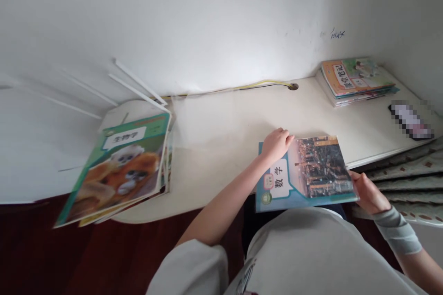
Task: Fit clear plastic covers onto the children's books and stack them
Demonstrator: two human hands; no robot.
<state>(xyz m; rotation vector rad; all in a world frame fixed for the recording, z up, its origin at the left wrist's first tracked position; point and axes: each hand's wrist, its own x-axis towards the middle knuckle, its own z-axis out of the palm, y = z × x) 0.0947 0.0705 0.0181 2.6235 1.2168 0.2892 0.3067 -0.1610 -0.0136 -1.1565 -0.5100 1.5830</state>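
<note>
A blue-green textbook [308,175] with a photo cover lies at the near edge of the white desk [224,124], partly over the edge. My left hand [276,144] grips its far left corner with curled fingers. My right hand [367,191] holds its right near edge, fingers under the cover. A grey sleeve covers my right forearm.
A pile of books [121,170] topped by a green one with an orange monkey hangs over the desk's left end. Another stack of books [356,80] sits at the far right by the wall. A cable hole [293,86] and yellow cable run along the back. Patterned fabric [408,175] lies right.
</note>
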